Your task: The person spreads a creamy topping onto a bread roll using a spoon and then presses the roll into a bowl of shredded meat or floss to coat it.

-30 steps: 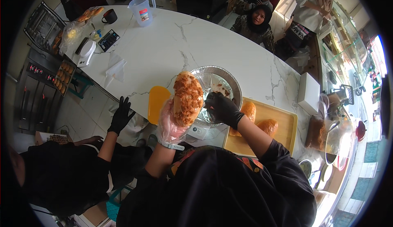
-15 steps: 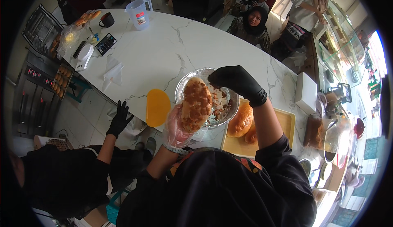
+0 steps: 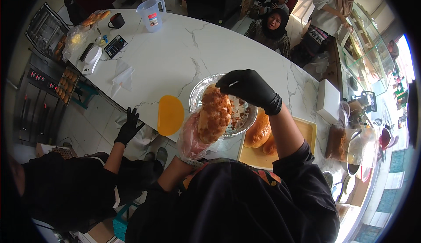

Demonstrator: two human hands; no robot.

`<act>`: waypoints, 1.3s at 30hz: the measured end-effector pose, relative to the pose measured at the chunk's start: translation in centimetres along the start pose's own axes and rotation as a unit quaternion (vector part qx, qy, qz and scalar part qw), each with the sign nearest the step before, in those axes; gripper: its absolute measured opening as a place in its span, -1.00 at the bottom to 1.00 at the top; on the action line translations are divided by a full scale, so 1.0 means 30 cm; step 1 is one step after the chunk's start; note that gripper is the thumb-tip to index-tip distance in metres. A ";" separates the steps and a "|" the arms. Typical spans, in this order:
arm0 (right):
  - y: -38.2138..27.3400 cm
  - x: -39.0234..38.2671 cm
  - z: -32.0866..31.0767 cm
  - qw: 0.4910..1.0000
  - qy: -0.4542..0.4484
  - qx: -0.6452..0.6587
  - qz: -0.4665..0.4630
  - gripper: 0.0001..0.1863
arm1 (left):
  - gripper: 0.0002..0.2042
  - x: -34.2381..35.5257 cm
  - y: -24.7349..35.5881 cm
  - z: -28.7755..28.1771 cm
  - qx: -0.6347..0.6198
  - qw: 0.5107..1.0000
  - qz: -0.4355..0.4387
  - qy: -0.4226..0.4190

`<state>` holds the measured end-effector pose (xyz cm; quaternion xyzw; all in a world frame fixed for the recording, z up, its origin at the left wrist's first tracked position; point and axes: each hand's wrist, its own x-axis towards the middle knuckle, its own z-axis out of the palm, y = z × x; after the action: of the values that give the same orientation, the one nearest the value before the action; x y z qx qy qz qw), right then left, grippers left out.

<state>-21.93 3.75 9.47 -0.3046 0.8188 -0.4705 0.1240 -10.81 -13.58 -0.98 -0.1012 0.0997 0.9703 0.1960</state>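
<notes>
My left hand (image 3: pixel 191 134), in a clear plastic glove, is closed around an oblong bread roll (image 3: pixel 215 116). Brown crumbly flakes coat the roll's upper face, and it is tilted over the near left part of a round foil pan (image 3: pixel 196 93). Inside the pan lie loose brown flakes (image 3: pixel 239 113). Above the pan, at the roll's far end, is my right hand (image 3: pixel 252 89) in a black glove. Its fingers are pinched together and pointing down; whatever they hold is hidden.
Right of the pan, glossy brown buns (image 3: pixel 258 131) sit on a yellow tray (image 3: pixel 302 143). An orange scraper (image 3: pixel 170 116) lies left. Further off are a plastic jug (image 3: pixel 150 17), a scale (image 3: pixel 91 58) and a white box (image 3: pixel 328 101). A co-worker's black-gloved hand (image 3: pixel 128 128) is at the left edge.
My right hand has shifted left, from over the pan to the roll's far end. The roll has moved slightly right in my left hand.
</notes>
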 end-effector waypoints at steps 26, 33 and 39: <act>0.013 0.080 0.040 0.982 -0.056 -0.089 -0.160 -0.83 | -0.64 -0.007 -0.009 -0.008 0.062 0.998 0.003 0.003; 0.049 0.042 0.035 0.995 0.052 -0.005 -0.085 -0.82 | -0.63 -0.016 -0.002 -0.020 -0.015 1.000 -0.012 -0.021; 0.076 -0.013 0.066 0.987 0.119 -0.036 -0.100 -0.80 | -0.63 -0.004 0.001 -0.038 -0.042 0.999 -0.014 -0.029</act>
<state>-21.55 3.46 6.46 -0.3313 0.8096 -0.4835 -0.0330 -10.54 -13.91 -2.05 -0.0821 0.0518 0.9733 0.2081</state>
